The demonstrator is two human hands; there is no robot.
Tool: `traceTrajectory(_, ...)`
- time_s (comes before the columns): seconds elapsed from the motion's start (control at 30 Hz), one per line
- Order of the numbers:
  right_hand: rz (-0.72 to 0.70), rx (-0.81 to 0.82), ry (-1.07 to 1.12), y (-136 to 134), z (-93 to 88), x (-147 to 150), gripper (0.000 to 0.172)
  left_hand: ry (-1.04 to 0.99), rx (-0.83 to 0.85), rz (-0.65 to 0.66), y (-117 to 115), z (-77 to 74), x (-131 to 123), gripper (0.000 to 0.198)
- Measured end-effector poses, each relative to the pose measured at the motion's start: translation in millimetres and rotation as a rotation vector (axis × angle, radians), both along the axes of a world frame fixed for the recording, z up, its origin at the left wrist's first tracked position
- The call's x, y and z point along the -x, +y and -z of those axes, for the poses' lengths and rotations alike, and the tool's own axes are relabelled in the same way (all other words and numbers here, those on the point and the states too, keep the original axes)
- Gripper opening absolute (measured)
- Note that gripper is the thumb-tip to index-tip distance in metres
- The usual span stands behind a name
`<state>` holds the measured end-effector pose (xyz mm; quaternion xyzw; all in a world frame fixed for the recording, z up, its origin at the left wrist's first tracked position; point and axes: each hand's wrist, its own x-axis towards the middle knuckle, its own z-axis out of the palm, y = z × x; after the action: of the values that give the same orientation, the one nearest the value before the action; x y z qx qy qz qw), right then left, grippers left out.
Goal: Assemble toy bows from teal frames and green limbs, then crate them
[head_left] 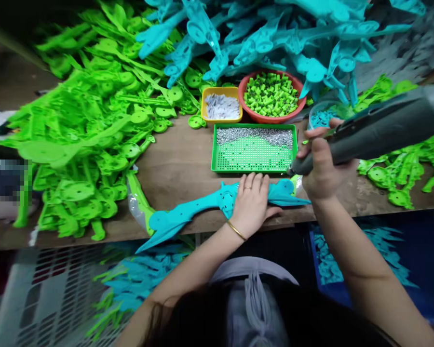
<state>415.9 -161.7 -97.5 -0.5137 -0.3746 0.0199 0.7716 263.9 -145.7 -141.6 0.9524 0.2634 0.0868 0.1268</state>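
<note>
My left hand (pixel 252 202) lies flat, fingers stretched out, over the middle of a long blue plastic piece (pixel 188 207) shaped like a toy bow. The piece rests along the table's front edge, and its middle is partly hidden under the palm. My right hand (pixel 323 168) is wrapped round a dark grey electric screwdriver (pixel 379 127). The tool's tip points down and left, close to the front right corner of a green perforated tray (pixel 217 166) with small metal screws (pixel 255 135) heaped at its back. Whether the tip touches anything is unclear.
Green plastic parts (pixel 79 120) are piled at the left, blue ones (pixel 267 38) at the back. A yellow tray (pixel 203 108) holds grey pieces; a red bowl (pixel 243 99) holds small green pieces. Below the table are a grey crate (pixel 50 289) and a blue bin (pixel 427 270).
</note>
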Motion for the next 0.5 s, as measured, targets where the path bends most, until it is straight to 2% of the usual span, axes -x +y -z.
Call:
traceTrajectory(0.07,-0.032,0.032,-0.015,-16,-0.7,2,0.025,-0.014,0.017,0.037,-9,1.7,-11,0.089)
traceTrajectory(0.17,-0.064,0.07,-0.042,-31,9.6,4,0.03,-0.015,0.049,0.023,-15,8.8,-23,0.087)
traceTrajectory(0.37,0.018,0.244,-0.087,-32,33.1,2,0.029,-0.086,0.042,0.029,-12,20.1,-24,0.071)
traceTrajectory(0.5,0.008,0.282,-0.117,-30,37.8,1,0.031,-0.076,0.029,0.003,-13,21.3,-25,0.074)
